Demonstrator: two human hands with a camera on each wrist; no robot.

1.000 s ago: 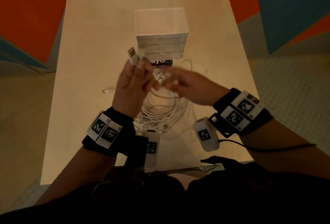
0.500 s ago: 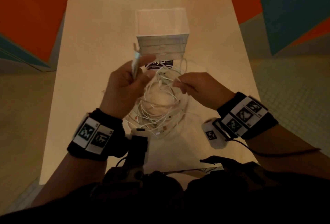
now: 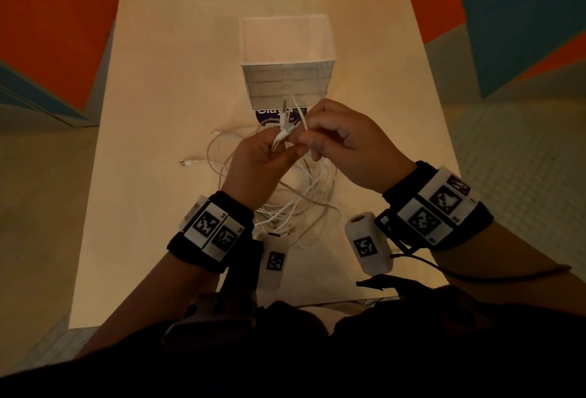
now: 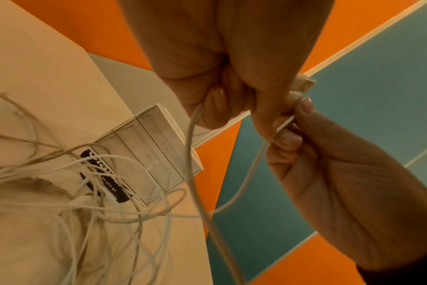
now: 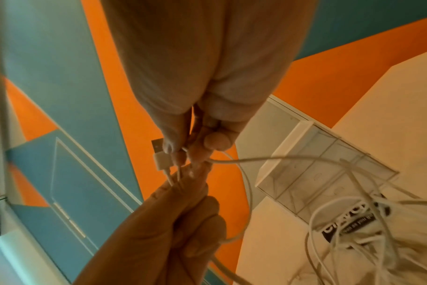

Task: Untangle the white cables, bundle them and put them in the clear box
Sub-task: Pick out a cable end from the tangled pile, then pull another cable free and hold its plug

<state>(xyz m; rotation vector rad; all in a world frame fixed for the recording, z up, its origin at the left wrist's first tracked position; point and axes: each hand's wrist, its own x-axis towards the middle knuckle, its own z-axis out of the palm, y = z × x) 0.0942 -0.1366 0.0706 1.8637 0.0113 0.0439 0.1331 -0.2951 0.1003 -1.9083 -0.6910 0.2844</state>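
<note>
The white cables (image 3: 295, 204) lie tangled on the table under my hands; the tangle also shows in the wrist views (image 4: 85, 212) (image 5: 366, 241). My left hand (image 3: 280, 147) grips several cable ends upright, a USB plug (image 5: 160, 154) among them. My right hand (image 3: 309, 139) meets it and pinches one cable (image 4: 280, 125) between thumb and forefinger. In the left wrist view my left hand (image 4: 232, 100) is fisted round a cable, with my right hand (image 4: 288, 123) beside it. The clear box (image 3: 287, 61) stands open-topped just beyond my hands, also seen as the box (image 4: 156, 150) (image 5: 317, 173).
A black label (image 3: 272, 115) with white lettering lies on the table in front of the box. Two loose cable ends (image 3: 188, 163) trail out to the left on the beige table (image 3: 152, 80). Orange and blue panels surround the table.
My hands have come together in front of the box. The left hand, which held one plug up alone, now grips several ends, and the right hand pinches a cable against them.
</note>
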